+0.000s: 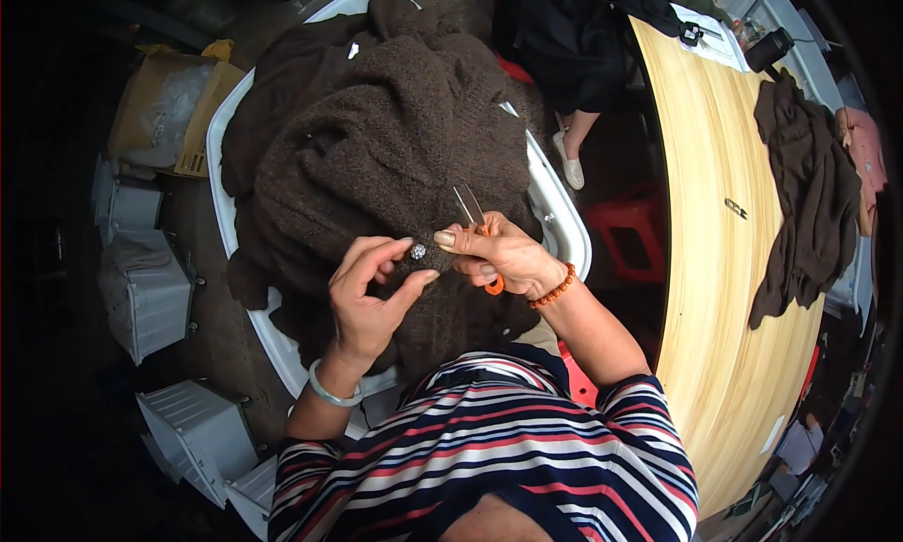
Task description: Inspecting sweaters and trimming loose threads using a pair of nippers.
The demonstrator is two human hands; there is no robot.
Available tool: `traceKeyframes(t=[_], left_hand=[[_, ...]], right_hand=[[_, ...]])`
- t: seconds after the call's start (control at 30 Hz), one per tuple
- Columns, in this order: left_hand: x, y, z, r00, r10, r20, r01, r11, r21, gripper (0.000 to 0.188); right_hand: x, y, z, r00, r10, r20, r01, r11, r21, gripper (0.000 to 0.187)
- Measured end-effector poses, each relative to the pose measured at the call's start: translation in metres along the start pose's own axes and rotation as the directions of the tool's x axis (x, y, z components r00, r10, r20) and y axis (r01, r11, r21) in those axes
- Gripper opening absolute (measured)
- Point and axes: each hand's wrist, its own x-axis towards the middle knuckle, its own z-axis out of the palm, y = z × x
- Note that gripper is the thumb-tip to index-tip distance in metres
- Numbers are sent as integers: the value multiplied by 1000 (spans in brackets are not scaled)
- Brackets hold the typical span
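Observation:
A dark brown knit garment is heaped over a white tub in front of me. My left hand pinches a fold of the knit, thumb and fingertips on either side of a round, sparkling button. Close beside it, my right hand is wrapped round orange-handled scissors, whose narrow blades point up and away over the knit. The right thumb presses near the knit by the button. Whether it also grips the fabric I cannot tell.
To the right stands a wooden-topped table bearing a brown garment, a small dark tool and a black cup. A person's foot and a red stool are beyond the tub. Left are a cardboard box and white bins.

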Motion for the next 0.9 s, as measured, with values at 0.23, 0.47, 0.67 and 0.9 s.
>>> traceKeyframes(t=[0.23,0.47,0.67,0.9], left_hand=[[6,-10,10,1000,-1,21,6,968,-253,12],[1,2,10,996,85,5,-84,992,-97,10],[-7,4,3,998,7,65,-1,996,-90,9],[-10,-3,-10,996,-76,-47,59,952,-300,9]], right_hand=[[-1,3,-4,1000,-7,-30,8,999,47,22],[0,11,-11,998,-64,-5,64,995,82,21],[1,14,-17,995,-94,-26,95,995,20,22],[2,14,-21,994,-105,-16,106,994,33,19]])
